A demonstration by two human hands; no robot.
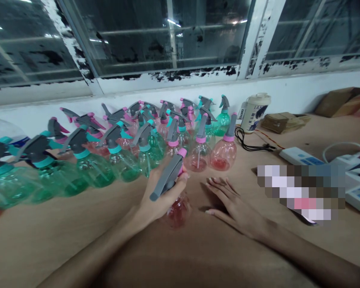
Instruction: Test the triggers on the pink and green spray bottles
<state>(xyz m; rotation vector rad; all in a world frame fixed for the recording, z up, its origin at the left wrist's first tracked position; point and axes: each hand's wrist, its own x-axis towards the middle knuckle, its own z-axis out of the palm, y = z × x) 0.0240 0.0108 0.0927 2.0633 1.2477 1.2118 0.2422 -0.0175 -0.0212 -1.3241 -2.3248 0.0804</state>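
My left hand (165,188) is wrapped round the neck of a pink spray bottle (177,214), whose grey and pink trigger head sticks up above the fingers. Part of the bottle's neck is hidden by the hand. To the right, my right hand (229,204) lies palm down on the wooden table (204,256), fingers apart and holding nothing. Just beyond the hands stand two more pink spray bottles (223,154). A row of green spray bottles (96,170) with turquoise collars reaches away to the left, with several more pink and green ones behind.
At the back right stand a patterned paper cup (255,112) and a brown cardboard piece (283,122). A black cord (252,144), a white power strip (306,157) and a blurred-out flat object (300,192) lie on the right. A windowed wall (168,86) bounds the table's far side.
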